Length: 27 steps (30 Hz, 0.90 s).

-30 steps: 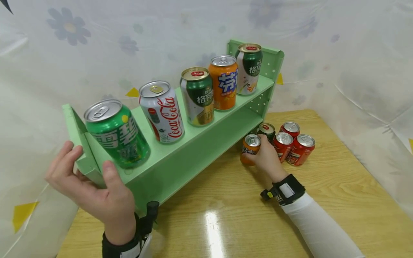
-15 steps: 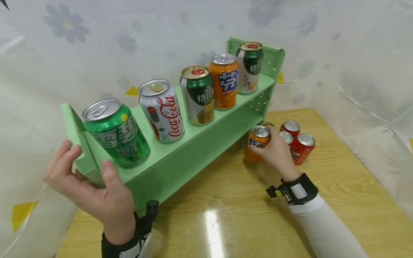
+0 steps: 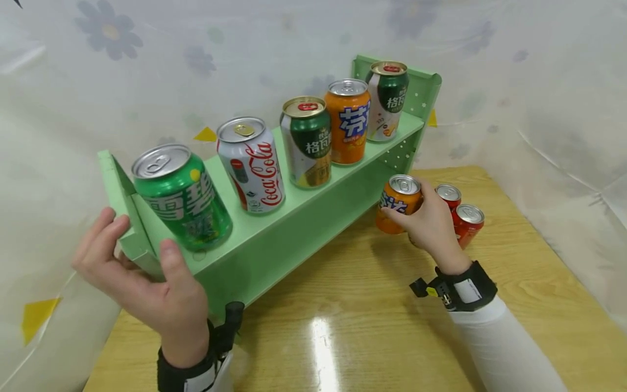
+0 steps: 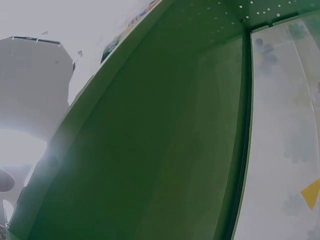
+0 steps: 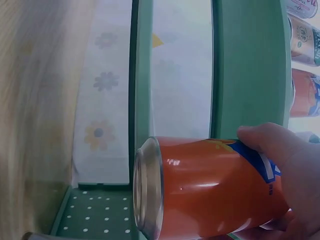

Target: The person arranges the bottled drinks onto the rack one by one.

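Observation:
My right hand (image 3: pixel 433 220) grips an orange soda can (image 3: pixel 388 218), thumb on its near side, in front of the shelf's right end. Its silver base faces left in the right wrist view, where the can (image 5: pixel 212 187) overlaps the shelf. My left hand (image 3: pixel 164 296) holds the left end of the green two-tier shelf (image 3: pixel 294 231), fingers at the outer side and thumb in front. On the top tier stand a green soda can (image 3: pixel 183 204), a white Coca-Cola can (image 3: pixel 252 169), two green-and-white cans, one of them nearer (image 3: pixel 307 144), and another orange can (image 3: pixel 348 122).
Red cans (image 3: pixel 467 220) stand on the wooden table (image 3: pixel 352 305) at the right, partly behind my right hand. A pale flower-patterned sheet (image 3: pixel 274 49) hangs behind the shelf. The underside of a shelf board (image 4: pixel 165 125) fills much of the left wrist view.
My right hand has raised the orange can from the table and moved it rightward and closer to the shelf's right end. The left hand keeps its place on the shelf.

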Tool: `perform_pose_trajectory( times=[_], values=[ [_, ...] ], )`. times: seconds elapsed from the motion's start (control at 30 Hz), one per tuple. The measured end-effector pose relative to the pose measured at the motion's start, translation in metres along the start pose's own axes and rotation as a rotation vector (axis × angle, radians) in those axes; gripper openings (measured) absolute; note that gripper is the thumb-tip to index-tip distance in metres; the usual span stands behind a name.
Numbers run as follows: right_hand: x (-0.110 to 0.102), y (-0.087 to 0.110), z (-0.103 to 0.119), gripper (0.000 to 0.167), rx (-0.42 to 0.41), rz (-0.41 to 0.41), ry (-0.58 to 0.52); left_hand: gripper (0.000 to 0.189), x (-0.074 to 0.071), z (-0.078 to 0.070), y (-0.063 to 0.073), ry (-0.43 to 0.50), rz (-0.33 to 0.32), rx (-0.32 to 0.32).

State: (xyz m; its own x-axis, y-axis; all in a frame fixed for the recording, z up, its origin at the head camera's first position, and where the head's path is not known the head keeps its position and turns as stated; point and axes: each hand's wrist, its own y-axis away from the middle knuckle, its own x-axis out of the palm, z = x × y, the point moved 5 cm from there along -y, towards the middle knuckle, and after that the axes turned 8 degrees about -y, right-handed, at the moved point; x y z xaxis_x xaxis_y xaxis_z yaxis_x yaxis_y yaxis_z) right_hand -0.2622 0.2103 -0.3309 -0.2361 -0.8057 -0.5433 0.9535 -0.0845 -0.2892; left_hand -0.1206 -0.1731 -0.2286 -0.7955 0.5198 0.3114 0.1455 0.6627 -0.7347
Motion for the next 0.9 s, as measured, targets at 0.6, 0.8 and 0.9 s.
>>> perform_pose_trajectory(
  times=[0.6, 0.8, 0.9],
  values=[
    [0.029, -0.027, 0.030, 0.083, -0.086, 0.083, -0.077, 0.037, -0.001, 0.000, 0.000, -0.001, -0.001, 0.007],
    [0.039, -0.026, 0.035, 0.085, -0.085, 0.100, -0.062, 0.037, -0.001, 0.001, 0.000, -0.003, -0.001, 0.009],
    [0.041, -0.026, 0.036, 0.084, -0.089, 0.094, -0.064, 0.037, 0.000, 0.002, -0.001, 0.004, 0.001, 0.009]
  ],
)
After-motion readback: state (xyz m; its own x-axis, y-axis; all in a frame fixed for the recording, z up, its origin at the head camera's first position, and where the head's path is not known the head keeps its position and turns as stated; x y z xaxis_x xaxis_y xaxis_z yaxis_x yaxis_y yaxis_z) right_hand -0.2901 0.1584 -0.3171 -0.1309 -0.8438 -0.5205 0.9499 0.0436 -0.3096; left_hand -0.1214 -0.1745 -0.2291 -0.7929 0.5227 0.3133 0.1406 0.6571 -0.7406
